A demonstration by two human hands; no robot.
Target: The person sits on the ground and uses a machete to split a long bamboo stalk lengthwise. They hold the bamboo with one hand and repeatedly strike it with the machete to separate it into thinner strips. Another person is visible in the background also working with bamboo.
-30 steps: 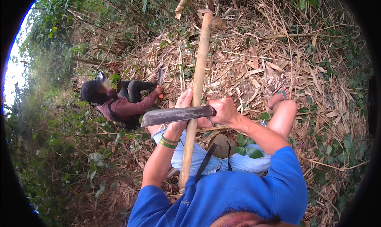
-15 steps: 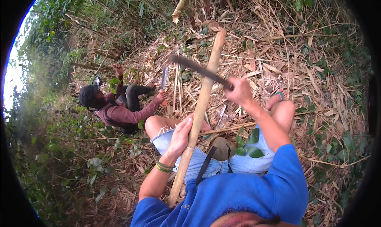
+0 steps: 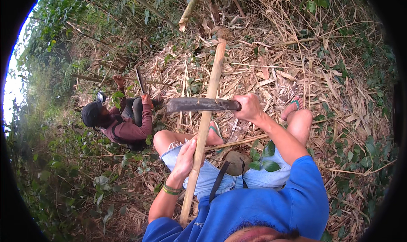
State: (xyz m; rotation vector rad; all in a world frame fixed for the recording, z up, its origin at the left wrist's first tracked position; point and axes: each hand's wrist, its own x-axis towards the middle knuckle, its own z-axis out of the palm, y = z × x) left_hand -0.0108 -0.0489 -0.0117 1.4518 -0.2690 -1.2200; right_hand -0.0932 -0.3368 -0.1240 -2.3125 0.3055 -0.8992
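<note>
A pale bamboo pole (image 3: 215, 70) slants from beside my left hip, across my lap, to a brown clump on the ground ahead. My left hand (image 3: 185, 158) is closed round its lower part, above my left thigh; some of the fingers are hidden behind the pole. In my right hand (image 3: 249, 108) is the handle of a machete (image 3: 186, 105) with a dark, broad blade. The blade lies crosswise over the pole's middle, its tip pointing left. Whether its edge touches the wood I cannot tell.
To the left a person in a dark cap (image 3: 92, 113) sits holding a long blade (image 3: 140, 80). A rounded grey-brown stone (image 3: 235, 162) and a leafy sprig (image 3: 266, 156) are between my legs. Dry leaf litter (image 3: 271, 77) covers the ground; a cut stem (image 3: 189, 11) hangs ahead.
My right hand has brought the machete down and nearer along the pole, its blade now level. The pole's far end has shifted left. The other person's blade has moved away to the left.
</note>
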